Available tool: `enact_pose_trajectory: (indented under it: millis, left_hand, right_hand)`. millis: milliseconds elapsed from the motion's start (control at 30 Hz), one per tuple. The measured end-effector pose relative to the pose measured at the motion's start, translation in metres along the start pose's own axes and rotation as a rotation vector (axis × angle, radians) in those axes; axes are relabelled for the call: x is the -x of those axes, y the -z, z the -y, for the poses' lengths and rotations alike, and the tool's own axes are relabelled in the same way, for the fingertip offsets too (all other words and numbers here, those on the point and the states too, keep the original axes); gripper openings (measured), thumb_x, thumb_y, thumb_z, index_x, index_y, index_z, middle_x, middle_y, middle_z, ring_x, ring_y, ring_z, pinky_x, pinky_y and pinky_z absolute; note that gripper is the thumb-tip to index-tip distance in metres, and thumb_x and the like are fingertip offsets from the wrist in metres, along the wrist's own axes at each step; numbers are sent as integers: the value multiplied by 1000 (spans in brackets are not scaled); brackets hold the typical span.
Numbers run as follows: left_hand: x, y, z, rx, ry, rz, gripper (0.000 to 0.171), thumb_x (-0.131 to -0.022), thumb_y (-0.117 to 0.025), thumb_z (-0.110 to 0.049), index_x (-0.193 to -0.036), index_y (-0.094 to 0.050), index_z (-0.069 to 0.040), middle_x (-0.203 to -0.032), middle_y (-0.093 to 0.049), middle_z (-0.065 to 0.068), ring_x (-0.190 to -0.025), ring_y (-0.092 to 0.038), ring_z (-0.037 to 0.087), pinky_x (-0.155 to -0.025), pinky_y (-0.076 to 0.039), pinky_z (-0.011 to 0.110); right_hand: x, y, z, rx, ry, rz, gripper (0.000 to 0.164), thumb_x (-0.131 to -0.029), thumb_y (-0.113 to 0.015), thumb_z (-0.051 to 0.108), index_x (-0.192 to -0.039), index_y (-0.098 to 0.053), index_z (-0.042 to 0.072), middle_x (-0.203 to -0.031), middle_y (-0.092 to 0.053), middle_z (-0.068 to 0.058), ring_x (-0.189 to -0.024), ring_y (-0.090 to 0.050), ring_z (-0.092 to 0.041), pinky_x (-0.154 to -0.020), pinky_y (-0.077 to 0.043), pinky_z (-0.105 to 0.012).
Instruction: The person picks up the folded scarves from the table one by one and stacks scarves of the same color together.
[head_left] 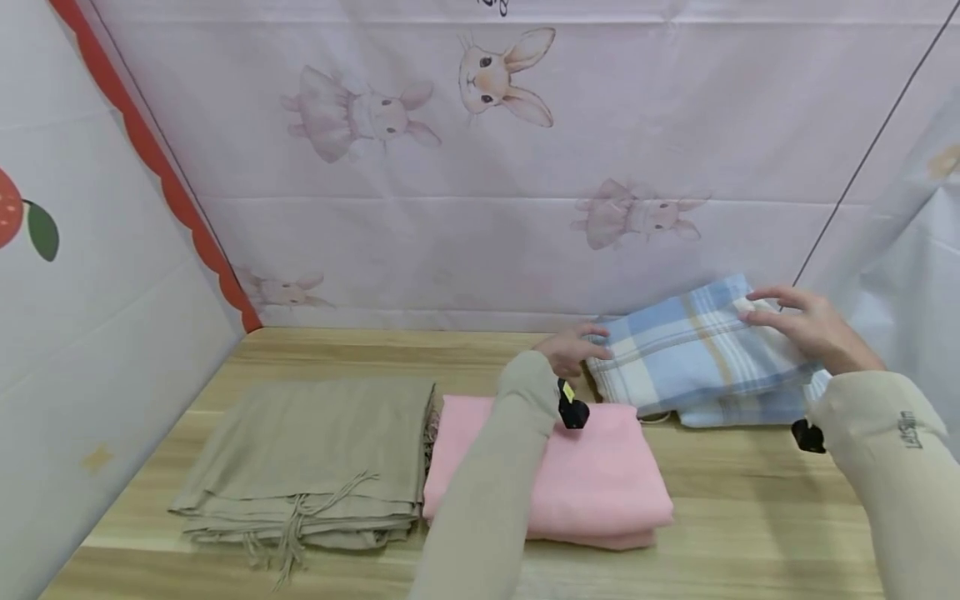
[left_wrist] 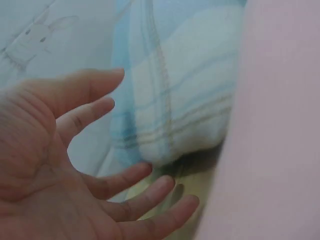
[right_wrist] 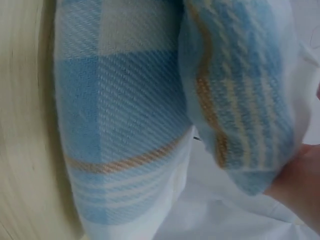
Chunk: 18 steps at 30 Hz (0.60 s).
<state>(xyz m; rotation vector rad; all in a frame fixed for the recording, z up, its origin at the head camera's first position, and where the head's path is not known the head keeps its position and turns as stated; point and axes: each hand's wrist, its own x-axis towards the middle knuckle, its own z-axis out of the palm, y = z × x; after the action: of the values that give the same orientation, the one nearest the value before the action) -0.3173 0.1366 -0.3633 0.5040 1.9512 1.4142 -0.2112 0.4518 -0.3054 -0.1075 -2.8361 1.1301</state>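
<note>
A blue-and-white plaid cloth with tan stripes lies folded at the back right, leaning toward the wall. My left hand is at its left edge; in the left wrist view this hand has its fingers spread beside the cloth, with nothing in the palm. At the upper right part of the cloth is my right hand, its visible fingers extended over the fabric. In the right wrist view, a fold of the plaid cloth hides most of the right hand.
A folded pink cloth lies under my left forearm, in front of the plaid one. To its left lies a folded khaki cloth with fringe. All rest on a wooden table. A rabbit-print wall covering stands behind.
</note>
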Motion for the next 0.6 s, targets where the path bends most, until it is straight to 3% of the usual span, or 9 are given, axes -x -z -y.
enact_pose_trajectory:
  millis: [67, 133, 233, 367, 600]
  left_hand:
    - [-1, -6, 2, 34, -10, -12, 57, -101, -62, -14, -155, -43, -17, -163, -28, 13, -142, -33, 47, -105, -42, 55]
    - [-3, -11, 3, 84, -28, -21, 59, -100, -63, -11, -155, -43, -15, -163, -28, 12, -146, -29, 44, -112, -34, 56]
    - [-9, -17, 4, 165, -28, -37, 59, -99, -63, -8, -155, -44, -13, -163, -28, 11, -143, -31, 48, -108, -38, 60]
    - [-17, -22, 7, 202, -10, -65, 59, -97, -64, -8, -153, -47, -15, -164, -26, 11, -139, -31, 57, -93, -46, 69]
    - [-25, -29, 18, 237, -33, -78, 63, -95, -65, -6, -154, -47, -18, -164, -24, 12, -142, -28, 53, -94, -40, 74]
  right_hand:
    - [-1, 1, -3, -68, -20, 42, 63, -104, -59, 37, -153, -37, 4, -158, -9, -40, -143, -10, -60, -107, -18, -73]
    - [-2, 3, -7, -145, -29, 71, 65, -104, -59, 33, -159, -31, 14, -161, 0, -37, -145, -2, -57, -110, -13, -72]
    - [-2, 5, -13, -216, -24, 137, 71, -105, -58, 27, -164, -20, 22, -163, 11, -30, -146, 10, -54, -110, -4, -75]
    - [-2, 8, -20, -235, -19, 242, 75, -105, -56, 20, -165, -11, 16, -162, 23, -24, -144, 22, -52, -102, 2, -82]
    - [0, 6, -35, -337, -22, 305, 84, -103, -58, 11, -164, -3, 30, -160, 33, -14, -139, 37, -40, -101, 12, -79]
